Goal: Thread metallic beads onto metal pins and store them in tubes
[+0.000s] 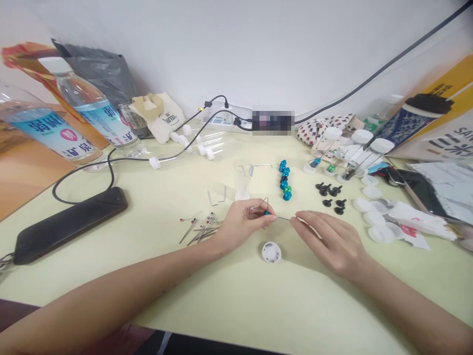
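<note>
My left hand (246, 219) is closed, its thumb and fingers pinching a small blue piece (267, 213). A thin bent metal wire or key (266, 200) sticks up at those fingers. Between my hands runs a thin metal rod (284, 218); the fingertips of my right hand (334, 241) pinch its right end. Just below stands a white cap (271, 252) with several tiny metal bits in it. Left of my left hand lies a pile of thin metal rods (201, 229), some with small coloured ends. Blue, green and black knobs (284, 182) stand in a row beyond my hands.
Black screw-like pieces (330, 193) and white caps (377, 222) lie to the right. Hex keys (218, 197) and a clear tube (242, 180) are behind my left hand. Lidded tubes (356, 153) stand back right. A phone-like black device (70, 224) and bottles (96, 108) occupy the left.
</note>
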`<state>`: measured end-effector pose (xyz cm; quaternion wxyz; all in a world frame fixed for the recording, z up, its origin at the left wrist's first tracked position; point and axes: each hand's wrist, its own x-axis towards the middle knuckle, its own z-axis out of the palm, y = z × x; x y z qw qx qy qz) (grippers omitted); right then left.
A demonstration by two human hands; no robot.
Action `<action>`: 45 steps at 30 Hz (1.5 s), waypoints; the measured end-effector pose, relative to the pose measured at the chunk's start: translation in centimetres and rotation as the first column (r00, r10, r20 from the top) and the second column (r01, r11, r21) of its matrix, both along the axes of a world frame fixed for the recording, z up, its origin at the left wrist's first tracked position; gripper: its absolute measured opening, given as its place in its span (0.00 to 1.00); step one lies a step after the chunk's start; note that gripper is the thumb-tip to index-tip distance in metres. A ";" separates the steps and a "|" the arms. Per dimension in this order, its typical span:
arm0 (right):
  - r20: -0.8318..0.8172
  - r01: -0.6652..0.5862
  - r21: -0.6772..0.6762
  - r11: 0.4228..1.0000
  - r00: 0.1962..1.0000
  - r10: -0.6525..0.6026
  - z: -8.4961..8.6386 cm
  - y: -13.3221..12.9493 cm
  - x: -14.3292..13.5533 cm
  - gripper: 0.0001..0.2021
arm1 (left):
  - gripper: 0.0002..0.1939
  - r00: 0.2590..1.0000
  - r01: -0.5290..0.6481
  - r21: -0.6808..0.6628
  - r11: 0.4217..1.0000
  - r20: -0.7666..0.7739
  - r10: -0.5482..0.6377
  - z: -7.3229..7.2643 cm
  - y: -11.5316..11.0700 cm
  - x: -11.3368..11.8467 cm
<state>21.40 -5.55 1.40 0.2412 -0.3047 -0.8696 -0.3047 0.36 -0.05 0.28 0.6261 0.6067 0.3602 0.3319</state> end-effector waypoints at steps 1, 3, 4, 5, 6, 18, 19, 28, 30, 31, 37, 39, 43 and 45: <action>-0.002 -0.008 -0.011 1.000 1.000 0.008 -0.1 0.0 0.1 0.07 | 0.06 1.000 0.003 -0.002 1.000 0.002 -0.003 0.0 -0.1 0.0; 0.000 -0.021 -0.022 1.000 1.000 0.021 -0.2 -0.1 0.2 0.07 | 0.06 1.000 0.008 -0.006 1.000 0.006 -0.008 0.1 -0.1 0.0; 0.011 -0.026 -0.024 0.999 1.000 0.026 -0.2 -0.1 0.3 0.08 | 0.06 1.000 0.012 -0.007 1.000 0.009 -0.012 0.1 -0.2 0.0; 0.027 -0.028 -0.024 0.999 0.999 0.028 -0.1 -0.1 0.3 0.08 | 0.06 1.000 0.015 -0.007 1.000 0.012 -0.015 0.1 -0.2 0.0; 0.044 -0.028 -0.025 0.999 0.999 0.029 -0.1 -0.2 0.3 0.08 | 0.06 1.000 0.018 -0.007 1.000 0.016 -0.018 0.1 -0.2 0.0; -0.036 -0.013 -0.174 0.985 0.999 0.007 -1.0 -0.3 0.6 0.11 | 0.05 0.999 0.031 0.007 0.999 -0.029 -0.031 0.1 -0.3 -0.1; -0.086 -0.005 -0.209 0.978 0.996 -0.013 -1.2 -0.2 0.5 0.11 | 0.05 0.999 0.036 0.016 0.999 -0.037 -0.035 0.1 -0.3 -0.1; -0.546 -0.320 -0.827 0.463 0.655 -0.522 -1.0 -0.4 -1.4 0.12 | 0.06 0.990 0.053 0.173 0.984 -0.135 -0.030 0.1 -0.3 -0.4; -0.561 -0.326 -0.816 0.477 0.646 -0.518 -1.2 -0.4 -1.4 0.11 | 0.07 0.996 0.049 0.089 0.995 -0.078 -0.042 0.1 -0.2 -0.3; -0.574 -0.299 -0.788 0.539 0.674 -0.465 -1.3 -0.3 -1.3 0.09 | 0.07 0.998 0.045 0.041 0.998 -0.044 -0.043 0.1 -0.1 -0.3; -0.405 -0.087 -0.496 0.864 0.903 -0.141 -2.3 0.0 -0.2 0.13 | 0.08 0.999 0.019 -0.083 0.996 0.032 -0.016 0.0 0.3 -0.2; -0.394 -0.089 -0.491 0.867 0.910 -0.130 -2.3 0.0 -0.1 0.13 | 0.08 0.999 0.037 -0.070 0.997 0.024 -0.035 0.1 0.2 -0.1; -0.524 -0.189 -0.595 0.782 0.828 -0.199 -1.7 -0.4 -0.6 0.14 | 0.07 0.998 0.055 -0.052 0.997 0.019 -0.054 0.0 0.0 -0.1; -0.602 -0.265 -0.661 0.702 0.746 -0.285 -1.5 -0.6 -1.0 0.12 | 0.07 0.998 0.053 -0.040 0.998 0.023 -0.052 -0.1 -0.1 -0.1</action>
